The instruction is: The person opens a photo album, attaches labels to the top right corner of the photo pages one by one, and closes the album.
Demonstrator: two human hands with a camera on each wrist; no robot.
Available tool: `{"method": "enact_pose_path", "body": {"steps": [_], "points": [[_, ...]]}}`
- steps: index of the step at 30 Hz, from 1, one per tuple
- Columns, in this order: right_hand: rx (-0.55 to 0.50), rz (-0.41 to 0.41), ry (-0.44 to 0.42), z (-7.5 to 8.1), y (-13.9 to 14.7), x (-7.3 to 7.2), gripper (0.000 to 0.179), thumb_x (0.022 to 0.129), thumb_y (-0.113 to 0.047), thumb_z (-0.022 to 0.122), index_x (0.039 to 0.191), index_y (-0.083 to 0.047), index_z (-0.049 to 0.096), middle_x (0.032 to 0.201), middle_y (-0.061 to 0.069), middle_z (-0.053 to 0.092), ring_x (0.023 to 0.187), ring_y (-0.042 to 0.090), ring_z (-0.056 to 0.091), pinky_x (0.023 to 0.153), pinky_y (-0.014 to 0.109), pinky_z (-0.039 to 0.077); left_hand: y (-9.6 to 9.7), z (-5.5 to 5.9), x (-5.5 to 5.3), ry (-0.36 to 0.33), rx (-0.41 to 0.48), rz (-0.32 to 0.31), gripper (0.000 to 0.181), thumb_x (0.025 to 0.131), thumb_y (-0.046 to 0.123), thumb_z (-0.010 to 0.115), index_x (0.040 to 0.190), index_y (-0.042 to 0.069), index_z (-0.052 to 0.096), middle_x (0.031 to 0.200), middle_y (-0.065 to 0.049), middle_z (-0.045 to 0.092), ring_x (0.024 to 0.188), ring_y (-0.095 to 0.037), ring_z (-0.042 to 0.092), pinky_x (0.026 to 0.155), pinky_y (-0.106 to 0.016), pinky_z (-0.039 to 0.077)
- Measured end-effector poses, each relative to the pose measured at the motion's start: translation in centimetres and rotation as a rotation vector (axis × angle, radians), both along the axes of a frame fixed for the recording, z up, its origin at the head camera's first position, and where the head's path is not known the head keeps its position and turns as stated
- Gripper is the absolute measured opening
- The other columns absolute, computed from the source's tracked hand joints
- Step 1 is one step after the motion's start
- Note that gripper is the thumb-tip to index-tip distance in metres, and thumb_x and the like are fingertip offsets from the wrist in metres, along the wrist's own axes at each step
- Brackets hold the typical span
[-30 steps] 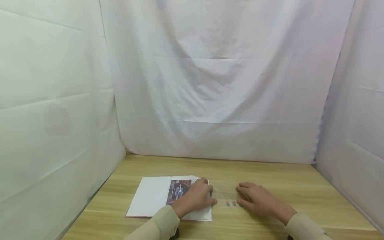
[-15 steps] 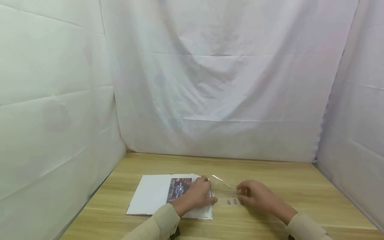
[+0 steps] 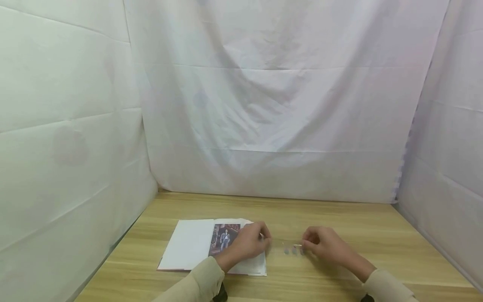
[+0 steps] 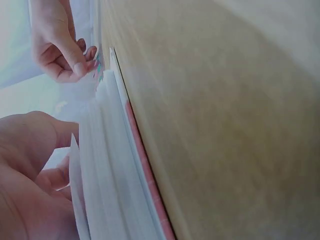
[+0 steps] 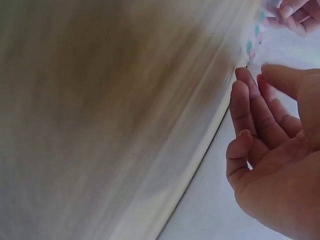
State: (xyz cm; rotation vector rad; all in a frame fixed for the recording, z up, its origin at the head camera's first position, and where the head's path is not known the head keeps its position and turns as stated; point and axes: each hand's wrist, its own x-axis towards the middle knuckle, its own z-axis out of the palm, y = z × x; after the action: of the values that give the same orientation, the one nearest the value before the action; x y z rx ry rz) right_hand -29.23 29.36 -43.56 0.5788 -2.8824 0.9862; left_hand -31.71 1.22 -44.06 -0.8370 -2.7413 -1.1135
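An open album (image 3: 194, 243) with thick pages lies left of centre in the head view, a photo (image 3: 225, 239) showing on its right page. My left hand (image 3: 249, 241) rests over that page, its fingertips curled at the right edge. Between my hands runs a clear plastic sheet (image 3: 286, 251) with small pink and teal marks. My right hand (image 3: 326, 244) pinches the right end of the sheet between thumb and fingers. In the right wrist view, the fingers of my left hand (image 5: 300, 14) pinch the sheet's far end.
The album stands on a wood-grain table (image 3: 181, 205). White cloth sheets (image 3: 264, 126) hang behind the table and along both sides. In the left wrist view, the album's page block (image 4: 107, 160) and reddish cover edge (image 4: 142, 155) lie beside my left hand.
My right hand has gone from lying with extended fingers to pinching the clear sheet. My left fingers have curled in at the album's edge. The sheet rose, then came down narrower between the hands.
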Motion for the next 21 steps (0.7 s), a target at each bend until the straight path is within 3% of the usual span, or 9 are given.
{"method": "enact_pose_path", "body": {"steps": [5,12,16,21], "points": [[-0.078,0.019,0.044,0.2,-0.1,0.4,0.015,0.101,-0.023,0.061,0.102,-0.011,0.069,0.085,-0.003,0.072,0.074,0.013,0.067,0.060,0.025,0.054,-0.1,0.1,0.2,-0.108,0.161,-0.001,0.008,0.093,0.015,0.068,0.098,0.013,0.062,0.087,0.003,0.074,0.073,-0.003,0.063,0.057,-0.023,0.049],[-0.146,-0.036,0.087,0.9,-0.5,0.5,0.016,0.102,-0.024,0.060,0.108,-0.012,0.067,0.091,-0.004,0.072,0.077,0.015,0.067,0.061,0.024,0.054,-0.5,0.1,0.3,-0.254,0.363,-0.070,0.028,0.095,0.026,0.070,0.119,0.015,0.059,0.099,0.003,0.076,0.091,-0.012,0.068,0.077,-0.031,0.055],[-0.206,-0.024,0.062,1.4,-0.8,0.5,0.015,0.102,-0.025,0.060,0.109,-0.015,0.067,0.093,-0.001,0.072,0.078,0.017,0.066,0.063,0.026,0.054,-0.4,0.2,0.2,-0.333,0.437,-0.109,0.030,0.092,0.029,0.073,0.118,0.019,0.063,0.101,0.005,0.076,0.095,-0.013,0.067,0.080,-0.031,0.054],[-0.252,-0.036,0.023,1.8,-1.1,0.7,0.018,0.101,-0.030,0.061,0.110,-0.016,0.067,0.093,0.000,0.073,0.079,0.020,0.066,0.064,0.026,0.054,-0.2,0.1,0.2,-0.448,0.517,-0.177,0.028,0.091,0.026,0.075,0.114,0.012,0.067,0.103,0.000,0.076,0.095,-0.014,0.070,0.085,-0.033,0.056]]}}
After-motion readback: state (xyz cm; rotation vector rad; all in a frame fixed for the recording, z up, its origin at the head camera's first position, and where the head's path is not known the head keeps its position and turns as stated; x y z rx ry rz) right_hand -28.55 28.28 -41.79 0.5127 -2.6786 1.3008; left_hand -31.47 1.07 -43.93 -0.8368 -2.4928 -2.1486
